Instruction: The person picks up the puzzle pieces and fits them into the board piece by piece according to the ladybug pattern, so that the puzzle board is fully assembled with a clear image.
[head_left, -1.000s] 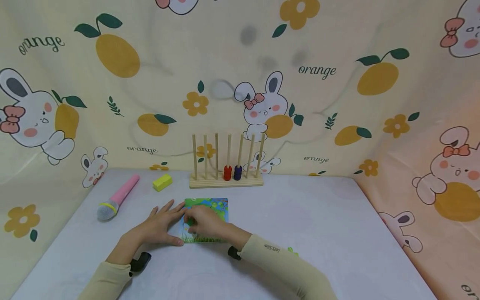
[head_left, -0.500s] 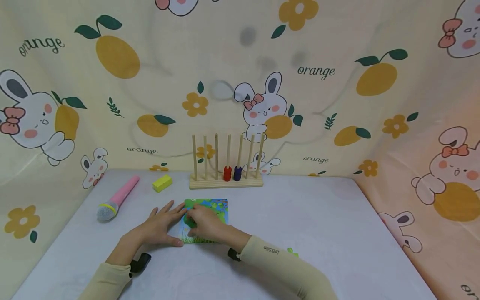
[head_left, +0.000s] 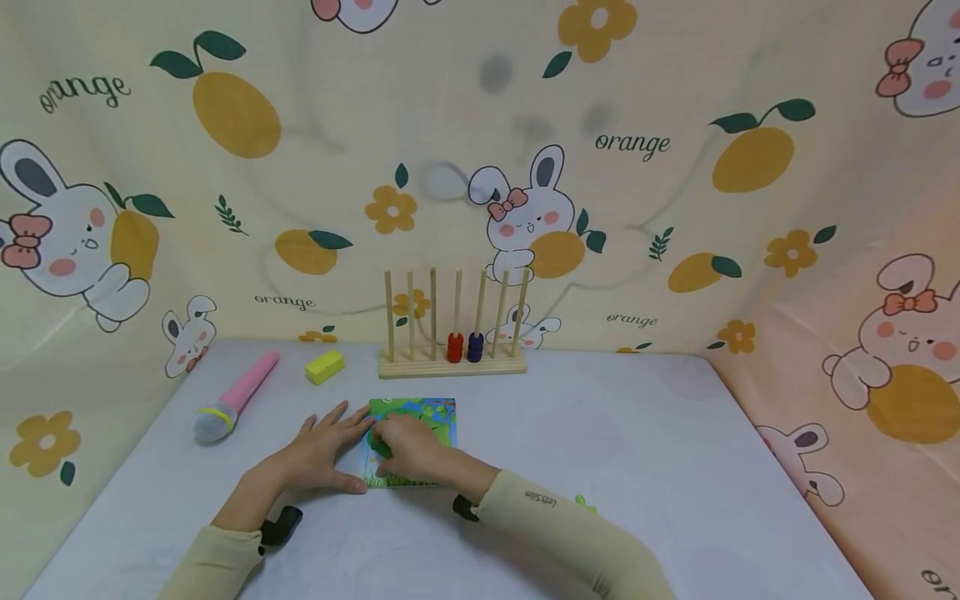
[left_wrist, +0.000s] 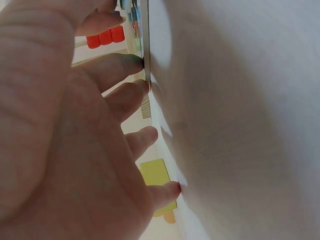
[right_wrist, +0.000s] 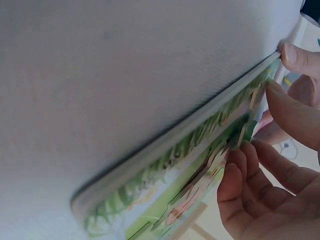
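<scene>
You face a smooth white tabletop and, on it, a thin, squarish picture board with a pale rim and a rounded corner. Beyond it stands a plain wooden peg rack with slim upright rods, one carrying red beads, the next dark blue beads. A yellow block and a pink microphone with a rounded grey head lie to the left.

The board lies flat near the table's middle, printed with grass, blue patches and foliage; layered cut edges show in the right wrist view. Your right hand curls over it, pinching a dark green piece at its left half (your fingers hide the full outline, so you cannot tell whether it sits flush). Your left hand is spread, thumb by the near left corner, index and middle fingertips at the board's left side.

A band of table separates board and rack. To the right, the white surface runs broad to its slanting edge; a light green piece peeps past your right sleeve.
</scene>
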